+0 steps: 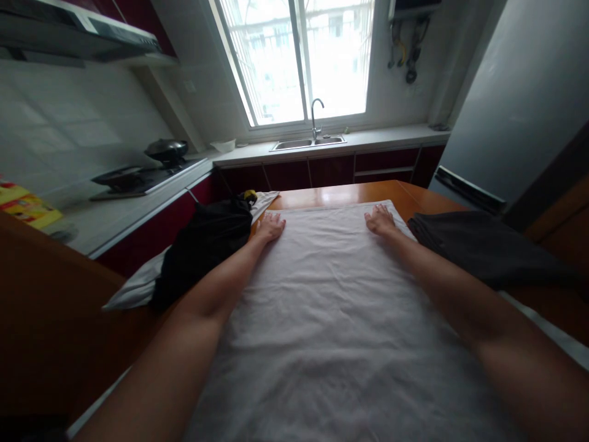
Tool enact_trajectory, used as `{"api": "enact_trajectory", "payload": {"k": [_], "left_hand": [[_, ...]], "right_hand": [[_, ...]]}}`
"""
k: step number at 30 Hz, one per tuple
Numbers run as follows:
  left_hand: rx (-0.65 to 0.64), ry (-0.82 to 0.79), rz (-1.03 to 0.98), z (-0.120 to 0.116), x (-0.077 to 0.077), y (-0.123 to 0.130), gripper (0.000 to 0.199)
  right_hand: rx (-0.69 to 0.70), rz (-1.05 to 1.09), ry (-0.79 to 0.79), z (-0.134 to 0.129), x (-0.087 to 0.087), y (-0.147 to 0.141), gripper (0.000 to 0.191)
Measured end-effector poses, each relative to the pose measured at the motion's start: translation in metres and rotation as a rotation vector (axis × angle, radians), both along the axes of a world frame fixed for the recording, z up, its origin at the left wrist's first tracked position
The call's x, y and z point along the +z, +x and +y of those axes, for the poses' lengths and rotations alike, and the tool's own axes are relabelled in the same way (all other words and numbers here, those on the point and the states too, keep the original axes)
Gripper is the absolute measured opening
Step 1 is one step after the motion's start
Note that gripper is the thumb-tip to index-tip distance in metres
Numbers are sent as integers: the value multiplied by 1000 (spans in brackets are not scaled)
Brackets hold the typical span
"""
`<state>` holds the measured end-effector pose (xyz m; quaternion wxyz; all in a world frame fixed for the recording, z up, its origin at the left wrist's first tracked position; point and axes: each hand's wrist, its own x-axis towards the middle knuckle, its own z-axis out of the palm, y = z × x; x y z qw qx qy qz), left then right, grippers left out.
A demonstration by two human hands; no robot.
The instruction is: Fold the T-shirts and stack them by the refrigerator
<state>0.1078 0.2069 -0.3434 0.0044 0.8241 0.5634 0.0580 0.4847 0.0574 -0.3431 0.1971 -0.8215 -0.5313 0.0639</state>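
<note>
A white cloth [331,294] lies spread over the wooden table [317,195], with soft wrinkles across it. My left hand [271,226] rests on its far left corner, fingers stretched out. On the far right corner lies my right hand [380,220], palm down with the fingers spread. Both arms reach forward along the sides of the cloth, whose near end runs out of view. Neither hand is closed on the fabric.
Black clothing [207,239] is heaped at the table's left, over white fabric [138,283]. Dark grey folded cloth [483,245] lies at the right. Beyond are a sink [294,144] with a faucet [315,116], a stove with a wok [165,149], and a fridge [515,104].
</note>
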Motion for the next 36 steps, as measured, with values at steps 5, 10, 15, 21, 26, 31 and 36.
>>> {"api": "enact_trajectory", "payload": {"k": [5,10,15,21,26,31,36], "left_hand": [[143,-88,24,14,0,-2,73],[161,-97,24,3,15,10,73],[-113,79,-21,-68,44,31,66],[-610,-43,-43,-270,56,10,63],[-782,-154,-18,-369,28,-22,67],[-758,-62,-66,-394,27,-30,64],[-843,-124,-24,-418,21,-32,68]], "right_hand": [[-49,6,-17,22,-8,19,66],[6,-9,16,18,6,9,67],[164,-55,70,-34,28,-41,61],[622,-96,90,-213,38,-124,64],[846,-87,-27,-322,18,-149,69],[797,-88,11,-353,8,-153,64],[778,-63,-11,-375,11,-157,65]]}}
